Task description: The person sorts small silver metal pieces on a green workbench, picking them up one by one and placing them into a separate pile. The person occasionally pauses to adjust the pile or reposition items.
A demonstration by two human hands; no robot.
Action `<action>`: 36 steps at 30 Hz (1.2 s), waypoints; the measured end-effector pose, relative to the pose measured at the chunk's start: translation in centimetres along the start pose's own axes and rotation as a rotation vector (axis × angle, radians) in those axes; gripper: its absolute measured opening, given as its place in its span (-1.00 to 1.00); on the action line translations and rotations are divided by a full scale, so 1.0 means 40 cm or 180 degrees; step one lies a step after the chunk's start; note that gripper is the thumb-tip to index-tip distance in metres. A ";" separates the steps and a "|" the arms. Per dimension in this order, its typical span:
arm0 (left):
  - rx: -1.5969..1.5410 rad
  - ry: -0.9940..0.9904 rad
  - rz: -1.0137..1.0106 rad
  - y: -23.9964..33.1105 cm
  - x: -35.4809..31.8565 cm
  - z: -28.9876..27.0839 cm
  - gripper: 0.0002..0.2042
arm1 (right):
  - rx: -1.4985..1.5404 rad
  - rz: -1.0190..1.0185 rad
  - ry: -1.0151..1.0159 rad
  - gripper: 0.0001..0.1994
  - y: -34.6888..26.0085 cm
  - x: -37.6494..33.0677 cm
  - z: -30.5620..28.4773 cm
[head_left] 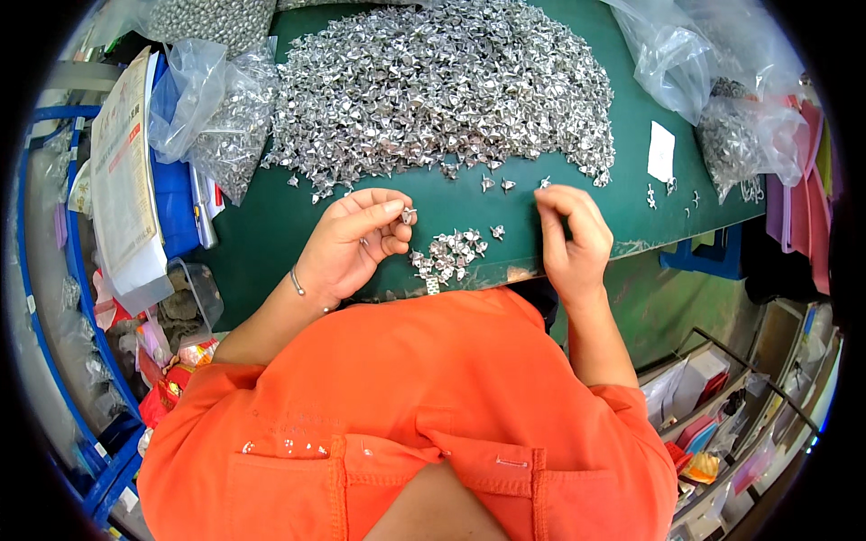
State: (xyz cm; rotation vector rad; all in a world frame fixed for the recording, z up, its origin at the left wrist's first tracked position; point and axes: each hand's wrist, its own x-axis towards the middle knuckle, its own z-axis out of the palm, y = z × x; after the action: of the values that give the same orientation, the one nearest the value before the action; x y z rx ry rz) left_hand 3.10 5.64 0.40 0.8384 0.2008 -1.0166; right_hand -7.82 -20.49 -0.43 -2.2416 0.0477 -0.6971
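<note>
My left hand point(356, 236) is closed, with a small silver metal piece point(408, 215) pinched between thumb and forefinger. Another bit of metal glints in its curled fingers. To the right, my right hand point(577, 239) hovers over the table's near part with thumb and fingers drawn together; whatever its fingertips hold is hidden. Just beyond those fingertips is a silver piece point(545, 182), and I cannot tell whether they touch it. Between my hands lies a small cluster of winged silver pieces point(449, 254). A large heap of similar pieces point(442, 86) spreads over the far side.
The green table point(262, 261) ends close to my body. Clear bags of metal parts point(230, 135) stand at left beside a stack of papers point(126, 180) and a plastic box point(200, 293). At right are a white paper slip point(661, 151), another filled bag point(735, 140) and a blue stool point(708, 257).
</note>
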 end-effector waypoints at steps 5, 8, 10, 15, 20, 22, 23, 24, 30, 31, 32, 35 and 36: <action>0.0009 0.0008 0.0021 0.000 0.000 0.002 -0.87 | -0.0578 -0.0442 -0.0142 -0.82 0.003 0.030 0.048; 0.0004 0.0068 -0.0006 -0.006 0.000 0.000 -0.87 | -0.0417 -0.0551 -0.0252 -0.82 0.022 0.015 0.035; 0.0014 0.0069 0.0008 -0.003 0.000 0.003 -0.87 | -0.0429 -0.0621 -0.0312 -0.83 0.021 0.013 0.029; 0.0009 0.0018 0.0025 -0.002 0.004 0.007 -0.86 | -0.0711 -0.0351 -0.0160 -0.83 -0.010 0.047 0.050; -0.0047 -0.0022 0.0013 -0.007 0.002 -0.007 -0.86 | -0.0328 -0.0749 -0.0400 -0.80 0.016 0.037 0.052; -0.0024 -0.0003 0.0038 -0.006 0.004 -0.005 -0.86 | -0.0033 -0.0780 -0.0657 -0.80 0.016 0.035 0.029; -0.0016 0.0009 0.0048 -0.009 0.004 -0.004 -0.86 | 0.0007 -0.0723 -0.0520 -0.80 0.013 0.038 0.020; -0.0012 0.0006 0.0055 -0.009 0.005 -0.003 -0.86 | 0.0045 -0.0665 -0.0384 -0.80 0.011 0.041 0.013; 0.0015 0.0030 0.0069 -0.005 0.005 0.006 -0.87 | -0.0233 -0.0710 -0.0436 -0.81 0.002 0.040 0.027; 0.0002 0.0020 0.0051 -0.006 0.005 0.005 -0.87 | -0.0117 -0.0773 -0.0628 -0.81 -0.009 0.035 0.026; -0.0012 0.0018 0.0039 -0.006 0.003 0.003 -0.87 | -0.0035 -0.0683 -0.0560 -0.82 -0.013 0.029 0.029; -0.0034 -0.0018 0.0065 -0.009 0.006 0.001 -0.87 | -0.0150 -0.0526 -0.0164 -0.83 -0.014 0.044 0.045; -0.0012 0.0011 0.0070 -0.010 0.005 0.002 -0.87 | -0.0204 -0.0506 -0.0038 -0.83 -0.011 0.052 0.058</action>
State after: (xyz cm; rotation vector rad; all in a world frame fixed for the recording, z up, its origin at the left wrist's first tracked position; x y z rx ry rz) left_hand 2.88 5.36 0.15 0.8375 0.1959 -0.9941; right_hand -4.98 -19.13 -0.43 -2.3290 -0.1169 -0.7763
